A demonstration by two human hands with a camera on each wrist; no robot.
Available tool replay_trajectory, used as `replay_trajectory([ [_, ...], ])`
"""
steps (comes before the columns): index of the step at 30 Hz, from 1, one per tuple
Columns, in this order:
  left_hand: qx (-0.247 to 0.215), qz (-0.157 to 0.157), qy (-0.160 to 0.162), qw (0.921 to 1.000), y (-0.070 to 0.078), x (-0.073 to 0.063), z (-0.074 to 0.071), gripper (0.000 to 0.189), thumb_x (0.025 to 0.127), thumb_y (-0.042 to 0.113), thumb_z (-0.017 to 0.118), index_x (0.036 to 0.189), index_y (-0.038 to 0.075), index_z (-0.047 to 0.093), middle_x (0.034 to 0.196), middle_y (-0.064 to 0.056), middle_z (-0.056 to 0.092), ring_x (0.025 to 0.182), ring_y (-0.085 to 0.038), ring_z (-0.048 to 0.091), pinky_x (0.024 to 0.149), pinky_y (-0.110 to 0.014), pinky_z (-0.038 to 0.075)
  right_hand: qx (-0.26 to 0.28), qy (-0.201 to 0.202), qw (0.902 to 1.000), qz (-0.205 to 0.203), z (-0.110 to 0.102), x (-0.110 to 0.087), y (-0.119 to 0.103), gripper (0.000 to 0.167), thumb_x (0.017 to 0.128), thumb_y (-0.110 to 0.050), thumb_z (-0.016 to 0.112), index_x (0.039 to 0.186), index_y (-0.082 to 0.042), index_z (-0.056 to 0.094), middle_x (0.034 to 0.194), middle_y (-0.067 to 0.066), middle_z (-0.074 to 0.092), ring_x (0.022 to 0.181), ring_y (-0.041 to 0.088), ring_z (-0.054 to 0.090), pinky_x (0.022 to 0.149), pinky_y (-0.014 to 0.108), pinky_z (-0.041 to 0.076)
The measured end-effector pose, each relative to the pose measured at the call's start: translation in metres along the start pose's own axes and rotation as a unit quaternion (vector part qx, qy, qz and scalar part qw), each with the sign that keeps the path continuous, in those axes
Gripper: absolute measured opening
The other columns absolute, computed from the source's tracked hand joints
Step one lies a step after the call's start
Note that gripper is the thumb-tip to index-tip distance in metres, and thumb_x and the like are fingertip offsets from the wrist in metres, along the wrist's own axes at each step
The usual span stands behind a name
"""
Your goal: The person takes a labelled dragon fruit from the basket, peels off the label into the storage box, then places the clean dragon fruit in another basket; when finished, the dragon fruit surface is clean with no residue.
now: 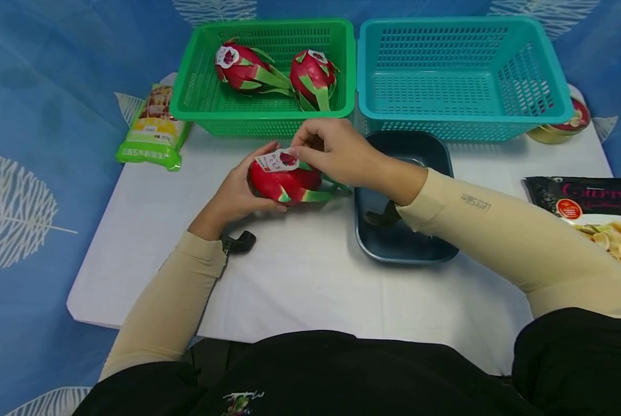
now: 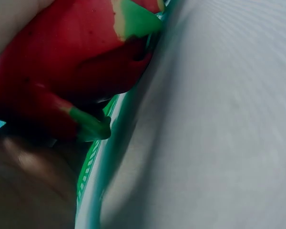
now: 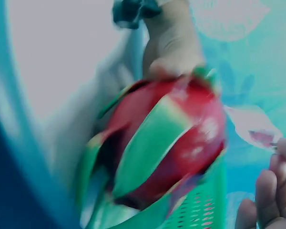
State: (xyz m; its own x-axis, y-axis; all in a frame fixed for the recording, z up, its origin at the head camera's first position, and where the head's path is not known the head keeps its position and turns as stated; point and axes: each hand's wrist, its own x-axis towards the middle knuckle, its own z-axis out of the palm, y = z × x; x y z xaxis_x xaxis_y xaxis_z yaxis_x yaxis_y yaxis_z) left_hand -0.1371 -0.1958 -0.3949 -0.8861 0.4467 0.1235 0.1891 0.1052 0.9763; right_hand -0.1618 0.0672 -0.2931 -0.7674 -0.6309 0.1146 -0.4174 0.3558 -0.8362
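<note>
A red dragon fruit (image 1: 276, 186) with green scales is gripped by my left hand (image 1: 229, 193), thumb below and fingers curled round its far side. A white label with a red fruit picture (image 1: 274, 162) is pinched at one edge between the thumb and finger of my right hand (image 1: 344, 151). In the right wrist view the label (image 3: 251, 125) stands out to the side of the dragon fruit (image 3: 181, 157); whether any part still sticks is unclear. The left wrist view has the dragon fruit (image 2: 62, 52) close up, against my left palm.
Two labelled dragon fruits (image 1: 240, 68) lie in a green basket (image 1: 263, 123) at the back. Beside it stands a turquoise basket (image 1: 440, 119). A dark blue tray (image 1: 404, 251) sits under my right forearm. Around are a green snack packet (image 1: 154, 130), a tin (image 1: 555, 134) and a black food packet (image 1: 586, 196).
</note>
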Motion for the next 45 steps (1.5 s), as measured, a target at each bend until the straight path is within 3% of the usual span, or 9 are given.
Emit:
replay_trajectory([
  [7,0.024,-0.014,0.021,0.9994,0.003,0.002,0.002,0.109,0.074,-0.007,0.093,0.164,0.009,0.033,0.158,-0.005,0.044,0.143,-0.022,0.04,0.102,-0.04,0.053,0.014,0.042,0.9988,-0.02,-0.036,-0.024,-0.011,0.015,0.104,-0.015,0.07,0.112,-0.003,0.076,0.102,0.007,0.071,0.085,0.023,0.06,0.074,0.03,0.05],
  [11,0.009,0.005,0.014,0.9998,0.002,0.003,0.003,0.108,0.074,-0.013,0.091,0.164,0.007,0.033,0.163,-0.012,0.04,0.148,-0.022,0.036,0.103,-0.042,0.053,-0.019,0.067,0.9949,0.073,-0.064,-0.048,0.002,0.023,0.105,-0.026,0.069,0.115,-0.006,0.076,0.105,0.008,0.07,0.09,0.024,0.058,0.075,0.031,0.048],
  [14,0.006,0.014,0.009,0.9998,0.001,0.002,0.004,0.108,0.074,-0.014,0.09,0.164,0.006,0.033,0.163,-0.016,0.039,0.148,-0.023,0.036,0.103,-0.041,0.052,-0.043,0.076,0.9822,0.166,-0.08,-0.07,0.018,0.03,0.104,-0.037,0.069,0.116,-0.01,0.077,0.107,0.008,0.07,0.092,0.026,0.057,0.074,0.033,0.049],
  [18,0.007,0.012,0.011,0.9998,0.005,-0.001,0.006,0.108,0.073,-0.014,0.09,0.164,0.003,0.032,0.162,-0.017,0.04,0.148,-0.024,0.036,0.103,-0.041,0.053,-0.08,0.048,0.9697,0.226,-0.091,-0.094,0.044,0.029,0.104,-0.035,0.071,0.114,-0.009,0.078,0.103,0.012,0.069,0.087,0.028,0.056,0.067,0.034,0.048],
  [24,0.001,0.005,0.012,0.9999,0.008,0.0,0.005,0.112,0.071,-0.018,0.089,0.164,0.007,0.033,0.163,-0.017,0.039,0.148,-0.024,0.035,0.102,-0.041,0.053,-0.136,-0.016,0.965,0.224,-0.084,-0.101,0.062,0.016,0.103,-0.023,0.073,0.103,-0.008,0.08,0.089,0.009,0.071,0.077,0.027,0.055,0.062,0.037,0.046],
  [29,-0.001,0.009,0.005,0.9999,0.008,0.0,0.007,0.113,0.071,-0.021,0.088,0.165,0.005,0.031,0.164,-0.016,0.037,0.149,-0.024,0.034,0.103,-0.041,0.052,-0.211,-0.051,0.9512,0.22,-0.079,-0.095,0.064,0.021,0.102,-0.021,0.073,0.104,-0.002,0.08,0.084,0.007,0.072,0.074,0.025,0.059,0.063,0.04,0.048],
  [35,0.003,0.002,0.005,1.0,0.018,-0.002,0.011,0.108,0.073,-0.022,0.085,0.163,-0.001,0.03,0.164,-0.019,0.037,0.149,-0.026,0.034,0.104,-0.04,0.052,-0.253,-0.084,0.9367,0.227,-0.078,-0.094,0.063,0.027,0.102,-0.018,0.072,0.112,0.007,0.078,0.1,0.018,0.075,0.088,0.031,0.066,0.078,0.053,0.056],
  [40,0.003,0.003,0.007,1.0,0.008,0.0,0.009,0.111,0.071,-0.022,0.086,0.164,0.001,0.029,0.164,-0.018,0.036,0.15,-0.025,0.033,0.103,-0.04,0.052,-0.248,-0.076,0.9413,0.217,-0.08,-0.096,0.06,0.03,0.103,-0.016,0.071,0.12,0.008,0.074,0.106,0.021,0.075,0.093,0.033,0.068,0.081,0.055,0.056],
  [45,0.005,0.01,0.004,0.9999,0.004,0.001,0.007,0.112,0.071,-0.019,0.089,0.164,0.001,0.03,0.164,-0.017,0.037,0.15,-0.025,0.033,0.102,-0.042,0.053,-0.17,-0.044,0.9553,0.238,-0.094,-0.097,0.052,0.035,0.106,-0.026,0.068,0.128,0.001,0.071,0.108,0.016,0.074,0.086,0.031,0.069,0.079,0.052,0.055],
])
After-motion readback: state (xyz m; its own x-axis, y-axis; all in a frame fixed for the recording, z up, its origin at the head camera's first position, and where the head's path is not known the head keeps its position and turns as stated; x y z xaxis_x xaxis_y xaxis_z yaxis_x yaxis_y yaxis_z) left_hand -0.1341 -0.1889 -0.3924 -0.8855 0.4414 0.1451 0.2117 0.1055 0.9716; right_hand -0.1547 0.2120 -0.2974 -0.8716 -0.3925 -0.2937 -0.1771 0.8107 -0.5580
